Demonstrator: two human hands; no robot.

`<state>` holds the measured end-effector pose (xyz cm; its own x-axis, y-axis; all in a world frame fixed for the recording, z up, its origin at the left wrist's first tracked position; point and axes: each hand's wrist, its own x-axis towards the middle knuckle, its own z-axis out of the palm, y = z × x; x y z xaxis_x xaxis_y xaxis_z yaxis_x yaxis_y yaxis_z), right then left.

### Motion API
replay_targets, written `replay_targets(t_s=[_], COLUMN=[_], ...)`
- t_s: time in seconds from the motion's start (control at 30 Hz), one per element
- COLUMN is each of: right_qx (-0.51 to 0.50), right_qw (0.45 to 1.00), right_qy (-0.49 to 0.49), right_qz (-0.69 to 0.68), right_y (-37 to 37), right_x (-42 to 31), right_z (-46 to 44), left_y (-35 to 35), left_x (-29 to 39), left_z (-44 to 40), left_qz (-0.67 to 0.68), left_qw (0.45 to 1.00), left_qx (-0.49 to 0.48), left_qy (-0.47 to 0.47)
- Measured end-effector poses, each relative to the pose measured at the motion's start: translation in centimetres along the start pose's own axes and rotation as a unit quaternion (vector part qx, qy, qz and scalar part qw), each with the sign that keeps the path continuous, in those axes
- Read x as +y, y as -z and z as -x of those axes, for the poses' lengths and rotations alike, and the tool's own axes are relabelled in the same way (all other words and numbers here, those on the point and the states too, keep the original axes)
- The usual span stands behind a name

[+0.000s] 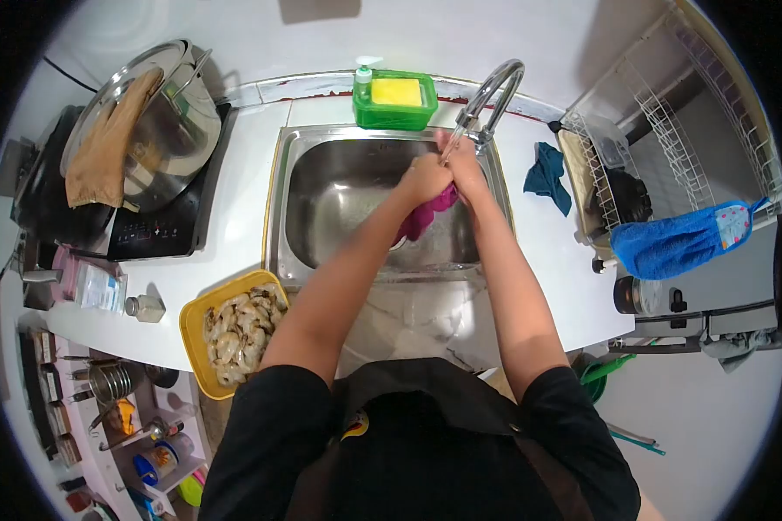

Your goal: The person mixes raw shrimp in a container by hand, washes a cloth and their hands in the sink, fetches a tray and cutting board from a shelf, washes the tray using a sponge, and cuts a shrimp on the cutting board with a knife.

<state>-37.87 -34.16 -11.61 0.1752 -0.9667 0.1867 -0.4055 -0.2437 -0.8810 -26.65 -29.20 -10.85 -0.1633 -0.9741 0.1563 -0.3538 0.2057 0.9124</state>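
Note:
Both my hands are together over the right side of the steel sink (280, 200), beneath the curved faucet (506, 82). My left hand (426, 180) is closed on a magenta cloth (419, 222), which hangs down from it into the basin. Beside it, my right hand (462, 165) grips the same cloth, close to the faucet's mouth. Water appears to run down onto the hands. Some fingers are blurred, and part of the cloth is hidden behind my hands and left forearm.
A yellow tray (193, 334) of peeled shrimp stands left of the sink. Behind the sink is a green caddy (395, 117) with a yellow sponge (396, 92). A large pot (174, 130) sits on the induction cooker at left. A teal cloth (547, 176) lies at right near the wire rack (669, 156).

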Motion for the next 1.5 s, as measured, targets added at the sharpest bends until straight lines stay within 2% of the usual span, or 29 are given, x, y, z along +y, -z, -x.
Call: replay_targets(t_s=[0.03,0.07,0.1,0.13,0.17,0.23,0.27,0.33,0.37,0.43,0.47,0.57,0.6,0.7,0.73,0.83,0.87,0.97,1.0,1.07,1.1,1.13,1.17,1.23,1.27,1.33,1.37,1.47,1.5], right_qx=[-0.003,-0.005,-0.007,-0.055,-0.057,-0.159,-0.136,-0.09,-0.09,-0.089,-0.107,-0.089,-0.19,-0.223,-0.208,-0.206,-0.177,0.003,0.072,0.117,0.135,0.204,0.181,0.129,0.062,0.026,0.006,-0.012,-0.039], right_qw=[0.986,0.944,0.876,0.86,0.855,0.918,0.927,0.942,0.96,0.986,0.994,0.947,0.931,0.914,0.923,0.859,0.866,0.908,0.926,0.986,0.991,0.977,0.972,0.923,0.874,0.852,0.839,0.874,0.913], right_qy=[-0.011,-0.022,-0.033,-0.06,-0.014,-0.098,-0.093,-0.082,-0.054,0.005,0.008,0.244,0.217,0.224,0.274,0.368,0.4,0.376,0.348,0.109,-0.013,0.027,-0.042,-0.179,-0.243,-0.297,-0.324,-0.31,-0.28], right_qz=[-0.166,-0.328,-0.481,-0.503,-0.516,-0.349,-0.337,-0.314,-0.258,-0.142,-0.012,0.189,0.222,0.254,0.173,0.291,0.242,0.184,0.129,0.038,-0.01,-0.054,-0.143,-0.314,-0.417,-0.431,-0.436,-0.374,-0.293], right_y=[-0.3,-0.8,-1.2,-1.2,-2.5,-2.8,-2.9,-3.3,-3.0,-1.8,-1.5,-2.2,-1.6,-1.2,-1.5,-0.3,0.4,1.3,1.1,0.0,-0.8,-1.7,-2.1,-2.7,-3.0,-3.3,-3.4,-2.7,-2.4], right_x=[-0.5,-1.9,-3.3,-4.4,-3.7,-2.7,-2.5,-2.6,-2.7,-3.6,-4.7,-3.1,-5.0,-9.0,-9.2,-8.2,-8.1,-5.0,-5.2,-4.4,-3.7,-3.0,-2.2,-0.6,0.2,-0.2,-0.3,-2.6,-2.2], right_z=[0.9,2.6,4.2,5.1,5.7,6.7,6.5,5.2,4.6,3.4,3.1,2.1,2.4,5.2,6.2,7.6,7.7,7.2,7.4,7.3,7.1,6.4,5.8,4.6,3.5,2.4,2.0,1.7,1.3], left_y=[1.2,1.7,2.2,2.9,3.6,5.4,6.3,8.1,8.9,8.7,8.5,7.2,6.2,3.5,2.2,1.2,2.2,1.6,2.4,2.5,2.5,2.4,2.5,2.4,2.4,2.8,3.1,5.0,5.4], left_x=[2.4,2.6,2.6,2.6,2.5,2.9,3.1,0.7,-0.9,-6.2,-7.7,1.1,-0.4,-5.1,-8.3,-9.2,-3.9,-6.6,-3.2,-2.5,-2.2,-1.0,0.0,1.1,1.4,0.5,0.0,1.9,1.7], left_z=[0.4,-0.8,-1.5,-1.9,-2.2,-2.8,-2.6,-1.2,-0.4,0.9,1.4,5.0,3.8,2.8,1.5,0.1,2.6,-1.1,-0.5,-1.3,-1.6,-1.7,-1.6,-1.5,-1.3,-1.3,-1.3,0.6,0.9], left_qz=[-0.029,-0.066,0.016,0.097,0.198,0.412,0.518,0.495,0.481,0.548,0.575,0.556,0.592,0.698,0.782,0.652,0.651,0.673,0.675,0.675,0.675,0.661,0.613,0.51,0.41,0.173,0.048,0.013,0.095], left_qw=[0.997,0.993,0.997,0.993,0.977,0.901,0.835,0.863,0.874,0.812,0.771,0.711,0.629,0.663,0.58,0.722,0.737,0.691,0.682,0.68,0.679,0.686,0.73,0.809,0.878,0.969,0.982,0.995,0.994], left_qx=[-0.001,0.004,-0.001,-0.007,0.004,0.049,0.079,0.063,0.055,0.039,0.031,0.112,0.139,-0.033,-0.054,0.004,0.034,0.076,0.092,0.126,0.144,0.168,0.183,0.209,0.215,0.173,0.147,-0.009,-0.012], left_qy=[0.077,0.098,0.082,0.065,0.079,0.131,0.168,0.085,0.044,0.197,0.272,0.414,0.484,0.269,0.223,0.233,0.179,0.252,0.265,0.255,0.249,0.254,0.238,0.204,0.122,-0.033,-0.11,-0.094,-0.06])
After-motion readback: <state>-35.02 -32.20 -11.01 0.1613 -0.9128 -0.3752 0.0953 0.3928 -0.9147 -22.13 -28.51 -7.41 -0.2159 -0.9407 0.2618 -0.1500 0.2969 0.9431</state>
